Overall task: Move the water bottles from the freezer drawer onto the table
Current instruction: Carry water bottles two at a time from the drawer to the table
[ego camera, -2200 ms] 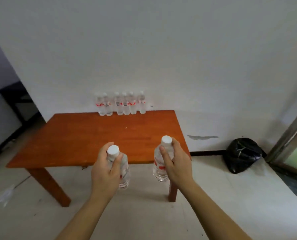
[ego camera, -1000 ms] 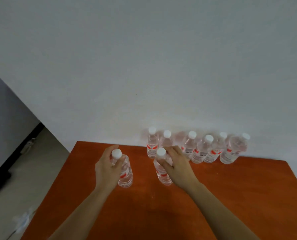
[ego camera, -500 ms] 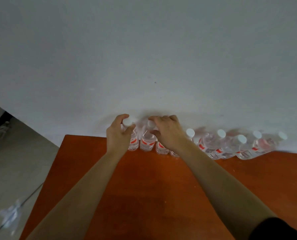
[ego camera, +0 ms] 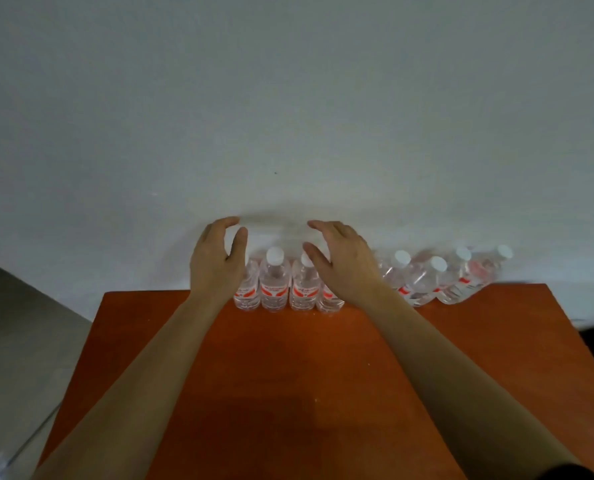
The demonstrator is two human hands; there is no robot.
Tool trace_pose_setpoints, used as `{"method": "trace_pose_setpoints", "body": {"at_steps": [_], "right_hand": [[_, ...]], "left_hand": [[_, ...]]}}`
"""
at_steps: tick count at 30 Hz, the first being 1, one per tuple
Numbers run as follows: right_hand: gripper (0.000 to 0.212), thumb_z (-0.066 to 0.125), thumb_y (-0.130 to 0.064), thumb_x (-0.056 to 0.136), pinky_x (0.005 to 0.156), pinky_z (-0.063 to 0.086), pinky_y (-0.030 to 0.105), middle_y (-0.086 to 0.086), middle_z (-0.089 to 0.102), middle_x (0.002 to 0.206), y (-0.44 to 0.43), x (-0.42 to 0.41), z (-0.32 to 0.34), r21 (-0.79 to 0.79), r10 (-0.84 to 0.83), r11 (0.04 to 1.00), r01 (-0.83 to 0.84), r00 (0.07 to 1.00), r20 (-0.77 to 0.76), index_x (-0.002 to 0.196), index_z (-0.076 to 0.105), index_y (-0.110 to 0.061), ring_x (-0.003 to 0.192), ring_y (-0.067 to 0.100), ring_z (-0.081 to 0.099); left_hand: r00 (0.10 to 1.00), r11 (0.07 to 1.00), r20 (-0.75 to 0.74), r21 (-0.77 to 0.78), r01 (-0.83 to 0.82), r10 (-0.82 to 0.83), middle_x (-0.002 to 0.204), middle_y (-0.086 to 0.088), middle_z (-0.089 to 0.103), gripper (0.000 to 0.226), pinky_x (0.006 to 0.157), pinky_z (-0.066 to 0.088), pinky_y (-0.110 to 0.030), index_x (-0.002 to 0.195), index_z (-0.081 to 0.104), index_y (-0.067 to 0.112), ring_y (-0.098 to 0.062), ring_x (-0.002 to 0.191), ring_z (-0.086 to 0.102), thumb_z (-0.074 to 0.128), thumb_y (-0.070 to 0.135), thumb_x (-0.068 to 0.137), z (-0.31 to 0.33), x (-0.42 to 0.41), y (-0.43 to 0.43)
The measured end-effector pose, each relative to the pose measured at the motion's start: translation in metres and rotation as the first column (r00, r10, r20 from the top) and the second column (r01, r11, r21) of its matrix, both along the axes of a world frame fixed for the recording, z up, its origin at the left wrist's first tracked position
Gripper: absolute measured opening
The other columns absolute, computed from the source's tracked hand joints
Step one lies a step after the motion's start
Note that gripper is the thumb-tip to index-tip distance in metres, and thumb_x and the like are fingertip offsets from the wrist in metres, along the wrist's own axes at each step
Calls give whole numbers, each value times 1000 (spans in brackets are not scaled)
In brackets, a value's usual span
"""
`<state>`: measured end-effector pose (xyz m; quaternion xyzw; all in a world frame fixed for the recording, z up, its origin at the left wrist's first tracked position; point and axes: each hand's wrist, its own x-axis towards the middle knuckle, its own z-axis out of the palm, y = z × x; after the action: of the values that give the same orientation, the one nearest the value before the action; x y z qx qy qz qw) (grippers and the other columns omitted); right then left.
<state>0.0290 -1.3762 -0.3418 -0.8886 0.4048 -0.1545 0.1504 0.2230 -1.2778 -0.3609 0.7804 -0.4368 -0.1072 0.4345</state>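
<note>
Several clear water bottles (ego camera: 274, 284) with white caps and red labels stand in a row along the far edge of the orange-brown wooden table (ego camera: 288, 393), against the white wall. My left hand (ego camera: 216, 259) hovers over the leftmost bottle (ego camera: 247, 292), fingers loosely spread and holding nothing. My right hand (ego camera: 340, 258) hangs above the bottles just right of the row's left end, fingers relaxed and empty, covering one bottle's top. The freezer drawer is out of view.
A white wall (ego camera: 288, 116) rises directly behind the bottle row. Grey floor (ego camera: 22, 341) lies to the left of the table. More bottles (ego camera: 437, 278) continue the row to the right, some leaning.
Both hands carried a bottle to the table's back row, set them down at its left end, and have now let go and lifted off.
</note>
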Motion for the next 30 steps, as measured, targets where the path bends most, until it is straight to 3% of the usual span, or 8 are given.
{"method": "trace_pose_setpoints", "body": {"at_steps": [4,8,11,16,23,30], "right_hand": [[47,38,-44,105,110,37,42,6,50,146,23,-64,32,-167,-190,964,207,975,112,145,43,-20,135,23,46],[52,36,-45,105,115,30,45,7,35,157,57,-160,60,-264,-357,875,405,910,212,151,33,-21,143,25,34],[58,32,-51,104,120,24,47,7,20,164,101,-252,72,-301,-489,786,540,841,233,154,24,-23,150,26,22],[66,30,-55,102,123,15,50,9,7,166,211,-428,86,-320,-706,576,752,656,267,158,16,-23,153,28,9],[69,35,-53,99,123,13,48,10,8,166,419,-673,100,-344,-894,195,919,311,322,158,17,-23,153,28,9],[72,42,-49,99,122,13,52,13,12,164,592,-835,99,-329,-915,-152,932,-7,403,157,12,-20,151,32,14]], "left_hand": [[962,992,260,-64,106,-85,152,-8,43,45,116,32,-44,141,48,13,-26,141,36,39,38,104,47,-44,-1],[868,955,458,-116,273,-192,159,-11,29,52,119,23,-51,145,42,14,-29,147,26,35,43,102,85,-127,3],[809,916,510,-92,390,-293,163,-9,21,57,121,17,-50,150,36,17,-27,150,18,31,47,102,100,-215,17],[697,816,511,16,578,-503,166,-4,-5,71,123,4,-49,158,6,23,-19,153,-7,15,61,99,115,-399,69],[420,511,542,19,860,-728,164,-1,-18,70,123,-4,-45,157,-8,27,-17,151,-18,19,59,101,144,-669,195],[113,146,611,5,989,-783,166,-7,-1,73,122,10,-50,158,9,21,-24,153,1,22,59,98,142,-889,307]]}}
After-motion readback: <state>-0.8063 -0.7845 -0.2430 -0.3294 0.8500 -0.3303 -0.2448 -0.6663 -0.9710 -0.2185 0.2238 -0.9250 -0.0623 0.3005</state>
